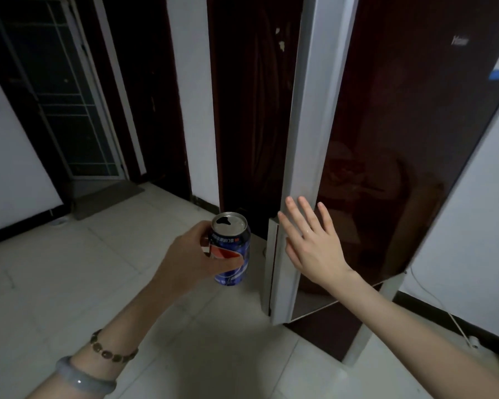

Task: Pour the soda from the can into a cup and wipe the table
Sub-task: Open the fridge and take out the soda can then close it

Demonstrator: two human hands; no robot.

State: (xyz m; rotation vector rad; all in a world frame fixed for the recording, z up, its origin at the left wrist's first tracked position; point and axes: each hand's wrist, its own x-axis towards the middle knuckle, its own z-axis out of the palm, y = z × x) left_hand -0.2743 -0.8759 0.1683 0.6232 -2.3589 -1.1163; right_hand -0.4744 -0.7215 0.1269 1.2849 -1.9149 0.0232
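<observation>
A blue soda can [233, 256] with a red and white logo is held upright in my left hand [195, 256], low in the middle of the view. Its top is open, with a dark hole in the lid. My right hand [311, 240] is flat, fingers spread, pressed against the edge of the fridge's dark glass door [386, 156], which stands nearly closed. No cup, cloth or table is in view.
The fridge's silver side frame [308, 139] stands right of the can. Pale floor tiles [98, 269] spread below. A dark wooden door [251, 96] is behind, a metal-framed glass door [69, 90] and a grey mat [107, 197] far left. A white cable [455, 321] trails at right.
</observation>
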